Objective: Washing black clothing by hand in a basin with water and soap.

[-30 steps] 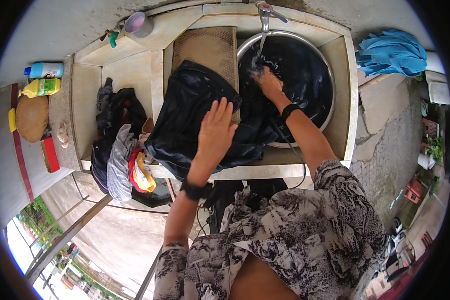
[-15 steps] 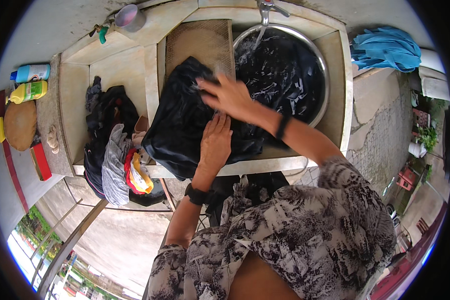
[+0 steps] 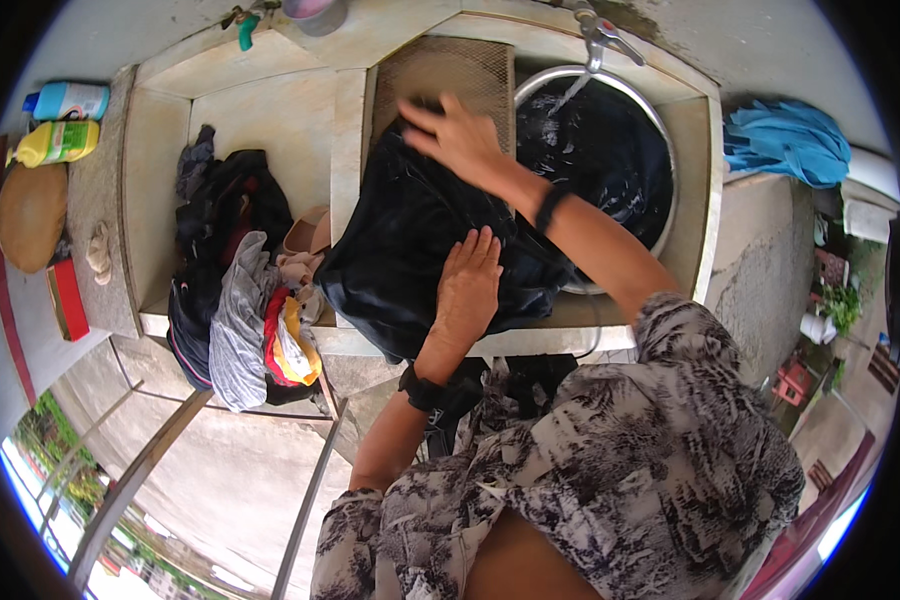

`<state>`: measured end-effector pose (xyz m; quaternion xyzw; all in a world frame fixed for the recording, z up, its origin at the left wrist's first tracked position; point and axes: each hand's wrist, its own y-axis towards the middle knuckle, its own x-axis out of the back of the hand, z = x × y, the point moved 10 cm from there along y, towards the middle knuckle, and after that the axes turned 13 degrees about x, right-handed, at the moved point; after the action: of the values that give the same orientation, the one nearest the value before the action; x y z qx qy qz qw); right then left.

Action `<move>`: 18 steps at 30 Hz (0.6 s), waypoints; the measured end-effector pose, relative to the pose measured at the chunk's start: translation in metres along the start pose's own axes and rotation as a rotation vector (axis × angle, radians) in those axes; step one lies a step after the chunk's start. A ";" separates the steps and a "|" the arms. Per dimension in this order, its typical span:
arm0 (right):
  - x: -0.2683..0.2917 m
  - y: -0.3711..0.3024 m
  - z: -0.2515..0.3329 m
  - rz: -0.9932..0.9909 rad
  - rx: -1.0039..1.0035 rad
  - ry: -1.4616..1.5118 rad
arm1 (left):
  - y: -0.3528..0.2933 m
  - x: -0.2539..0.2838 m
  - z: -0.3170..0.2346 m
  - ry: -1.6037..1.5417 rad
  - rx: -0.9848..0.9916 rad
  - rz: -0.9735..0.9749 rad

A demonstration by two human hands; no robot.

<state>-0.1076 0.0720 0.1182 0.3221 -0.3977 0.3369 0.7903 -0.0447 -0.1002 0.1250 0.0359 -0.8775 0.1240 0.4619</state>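
Observation:
A wet black garment point(image 3: 410, 230) lies spread over a textured washboard slab point(image 3: 445, 75) in the sink, its near edge draping over the front rim. My left hand point(image 3: 467, 288) rests flat on the garment's right part, fingers stretched out. Over the garment's far edge is my right hand point(image 3: 457, 145), fingers spread, with nothing seen in its grip; whether it touches the cloth I cannot tell. To the right, a round metal basin point(image 3: 668, 200) holds dark clothes point(image 3: 595, 165) in water. Water runs into it from a metal faucet point(image 3: 597, 45).
A left sink compartment point(image 3: 260, 110) holds a pile of clothes, with a grey garment point(image 3: 238, 330) hanging over its front. Blue point(image 3: 70, 101) and yellow point(image 3: 60, 143) bottles stand at far left. A green tap point(image 3: 247, 32) and a cup point(image 3: 315, 12) are behind; blue cloth point(image 3: 790, 145) lies at right.
My right hand has moved farther away and leftward over the garment, toward its far edge. My left hand stays flat on the cloth. The whole view has shifted slightly.

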 end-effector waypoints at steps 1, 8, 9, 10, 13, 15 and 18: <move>0.000 0.021 -0.022 -0.066 -0.040 -0.050 | 0.003 -0.006 -0.008 -0.006 -0.026 0.015; 0.012 -0.102 0.040 0.215 0.229 0.135 | -0.004 -0.010 0.013 -0.002 0.019 0.033; 0.013 -0.104 0.037 0.246 0.199 0.116 | -0.003 -0.011 0.012 0.002 0.034 0.061; 0.012 -0.104 0.036 0.278 0.171 0.100 | -0.003 -0.012 0.012 0.007 0.052 0.091; -0.005 -0.006 0.009 0.119 -0.023 -0.023 | -0.003 -0.002 0.005 -0.002 0.005 0.003; -0.004 0.045 -0.031 0.027 -0.159 -0.050 | 0.003 -0.004 -0.004 -0.011 -0.013 -0.008; -0.009 0.035 -0.035 0.044 -0.151 0.035 | 0.000 -0.008 0.000 -0.012 -0.005 -0.011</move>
<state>-0.1252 0.1169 0.1021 0.2468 -0.4149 0.3287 0.8117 -0.0400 -0.1001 0.1187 0.0403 -0.8804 0.1191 0.4573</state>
